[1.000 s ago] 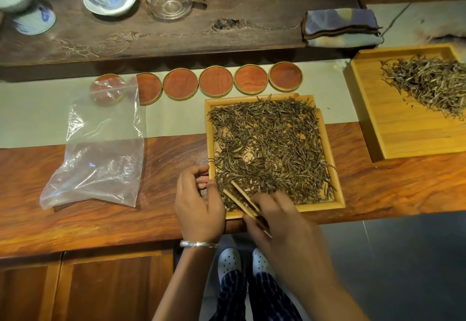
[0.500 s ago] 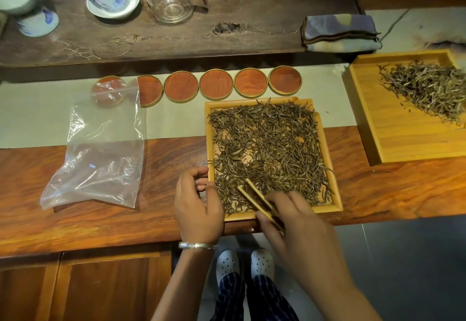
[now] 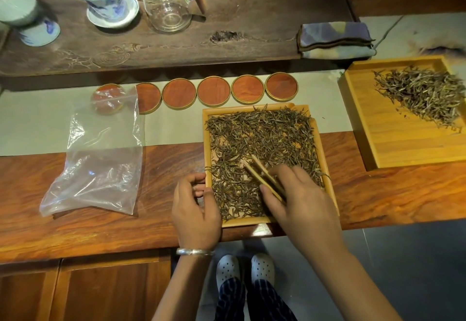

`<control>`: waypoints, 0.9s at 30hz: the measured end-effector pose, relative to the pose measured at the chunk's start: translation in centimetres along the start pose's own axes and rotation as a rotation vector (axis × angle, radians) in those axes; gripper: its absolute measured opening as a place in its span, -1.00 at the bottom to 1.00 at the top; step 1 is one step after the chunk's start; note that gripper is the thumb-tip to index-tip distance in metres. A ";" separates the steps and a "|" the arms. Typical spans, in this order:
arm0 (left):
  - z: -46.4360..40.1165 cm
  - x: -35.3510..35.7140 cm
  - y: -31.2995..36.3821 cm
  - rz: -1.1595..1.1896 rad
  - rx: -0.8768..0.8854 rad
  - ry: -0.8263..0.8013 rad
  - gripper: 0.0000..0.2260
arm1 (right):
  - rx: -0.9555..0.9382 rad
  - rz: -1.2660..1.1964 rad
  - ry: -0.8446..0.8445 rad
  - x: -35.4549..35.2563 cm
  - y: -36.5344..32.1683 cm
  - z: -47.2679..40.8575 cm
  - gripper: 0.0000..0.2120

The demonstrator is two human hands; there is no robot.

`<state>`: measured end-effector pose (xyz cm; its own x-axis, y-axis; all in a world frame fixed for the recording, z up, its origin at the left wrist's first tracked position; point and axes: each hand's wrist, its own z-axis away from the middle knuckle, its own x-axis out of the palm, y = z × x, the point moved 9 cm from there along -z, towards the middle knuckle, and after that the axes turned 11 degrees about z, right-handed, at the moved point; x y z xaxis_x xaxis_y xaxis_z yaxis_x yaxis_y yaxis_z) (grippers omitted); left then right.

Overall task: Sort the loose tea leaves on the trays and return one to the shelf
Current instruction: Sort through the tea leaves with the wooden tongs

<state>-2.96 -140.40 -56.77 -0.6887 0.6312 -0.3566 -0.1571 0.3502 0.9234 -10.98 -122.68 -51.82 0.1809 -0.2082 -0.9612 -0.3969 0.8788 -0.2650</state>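
Right hand point(image 3: 300, 202) is gripping bamboo tweezers point(image 3: 264, 178), tips down in the tea leaves point(image 3: 262, 144) on the near tray point(image 3: 325, 169). Left hand point(image 3: 195, 209) is pinching that tray's left rim (fingers curled). Second tray point(image 3: 393, 141) is sitting far right.

Counter point(image 3: 75, 232) bears trays point(image 3: 267, 220) (two), bag point(image 3: 100, 164), coasters point(image 3: 214, 91).
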 end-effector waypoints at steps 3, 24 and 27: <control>0.0 0.0 0.0 -0.005 -0.001 0.001 -0.76 | -0.016 -0.002 -0.055 1.0 -0.3 0.1 -0.70; 0.0 0.0 -0.4 0.005 -0.036 0.036 -0.80 | 0.092 -0.033 0.033 0.4 1.0 -1.0 -0.76; 0.0 -0.1 -0.4 0.002 -0.036 0.040 -0.80 | 0.060 -0.057 0.058 -0.1 0.0 -1.0 -0.78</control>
<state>-2.83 -140.53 -57.09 -0.7168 0.6032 -0.3498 -0.1807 0.3238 0.9287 -11.88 -123.11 -51.78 0.1488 -0.2814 -0.9480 -0.3327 0.8885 -0.3160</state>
